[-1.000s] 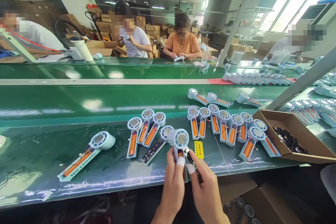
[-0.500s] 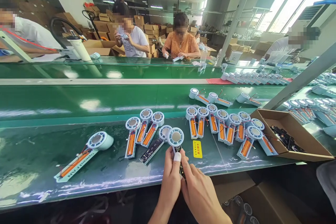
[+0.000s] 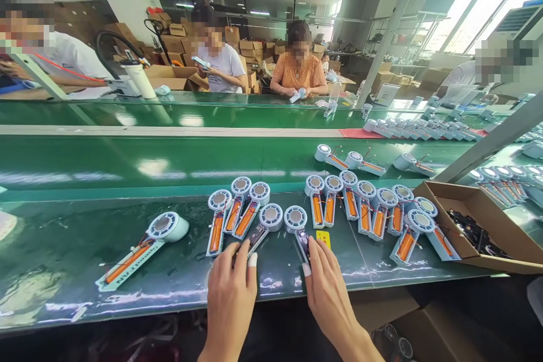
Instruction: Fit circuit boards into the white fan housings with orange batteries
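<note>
Head camera looks down on a green workbench where both hands lie flat, well apart from each other. The left hand rests fingers spread on the handle end of one fan unit, pressing rather than gripping; this unit's round head sits up and to the right, so its long axis runs diagonally from lower left to upper right. The right hand lies fingers together over the handle of a second fan unit, also not closed round it; that unit's head points away from the person, its long axis nearly straight fore and aft, tilting slightly right toward the near end. A small yellow label lies just beside the right fingertips.

Left of the left hand a cluster of three fans stands close, and farther left a lone larger fan lies with bare bench around it. To the right a packed row of fans leads to a cardboard box. Bench edge runs just under both palms.
</note>
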Demonstrator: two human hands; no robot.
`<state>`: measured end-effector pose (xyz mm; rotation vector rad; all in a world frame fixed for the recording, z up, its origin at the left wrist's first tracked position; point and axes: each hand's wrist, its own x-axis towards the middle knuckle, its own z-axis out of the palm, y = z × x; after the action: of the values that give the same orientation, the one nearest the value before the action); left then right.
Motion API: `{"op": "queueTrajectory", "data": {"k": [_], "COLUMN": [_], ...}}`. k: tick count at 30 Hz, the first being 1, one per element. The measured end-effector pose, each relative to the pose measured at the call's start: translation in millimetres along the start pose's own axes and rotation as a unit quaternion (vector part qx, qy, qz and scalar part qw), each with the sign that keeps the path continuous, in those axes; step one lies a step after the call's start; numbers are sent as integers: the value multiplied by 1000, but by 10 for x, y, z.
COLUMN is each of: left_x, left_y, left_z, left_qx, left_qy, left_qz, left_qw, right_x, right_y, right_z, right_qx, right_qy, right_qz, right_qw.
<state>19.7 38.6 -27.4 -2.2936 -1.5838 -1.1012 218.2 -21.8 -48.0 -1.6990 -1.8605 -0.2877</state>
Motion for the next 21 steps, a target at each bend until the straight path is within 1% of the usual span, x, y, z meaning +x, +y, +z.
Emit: {"op": "queueTrajectory", "data": {"k": [2,4,6,13,21], "left_x": [-122,-213,-256,-226,-272], "left_y": [-17,7,31,4,3], "left_z": [73,141,186,206,221], "left_qx": [3,-18,-34,-46,-50], "left_qy": [-17,-17,-11,-13,-15], "left_qz": [29,38,42,53,44], "left_qw": [999,999,998,997,998], "right_x": [-20,-47,-72,-115,-100], "right_y": [12,16,22,69,50], "right_z": [60,100,120,146,157], "right_qx": [15,30,37,28,25], "right_qy": [14,27,34,25,37], "right_qz": [1,7,6,-15,-10], "right_qw": [1000,999,999,999,999]}}
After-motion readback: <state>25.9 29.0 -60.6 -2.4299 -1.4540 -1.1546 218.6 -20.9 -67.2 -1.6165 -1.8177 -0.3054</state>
